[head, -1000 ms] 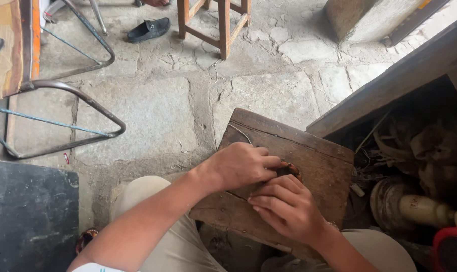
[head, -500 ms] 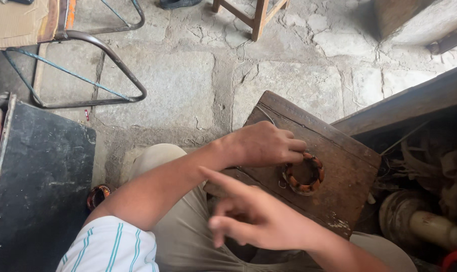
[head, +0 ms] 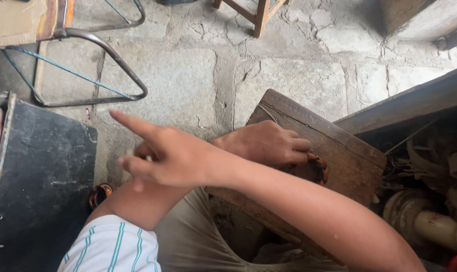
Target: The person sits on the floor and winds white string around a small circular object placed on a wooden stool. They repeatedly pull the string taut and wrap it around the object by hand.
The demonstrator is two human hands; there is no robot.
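Head view, steeply down, close.

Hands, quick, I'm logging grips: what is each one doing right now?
Left hand: closed over round orange-and-dark wound coil on weathered wooden board.
Right hand: open, empty, forefinger pointing.

floor: cracked grey stone slabs (head: 188, 75) | furniture: wooden stool legs (head: 261, 15), metal tube frame (head: 102, 50) | daylight
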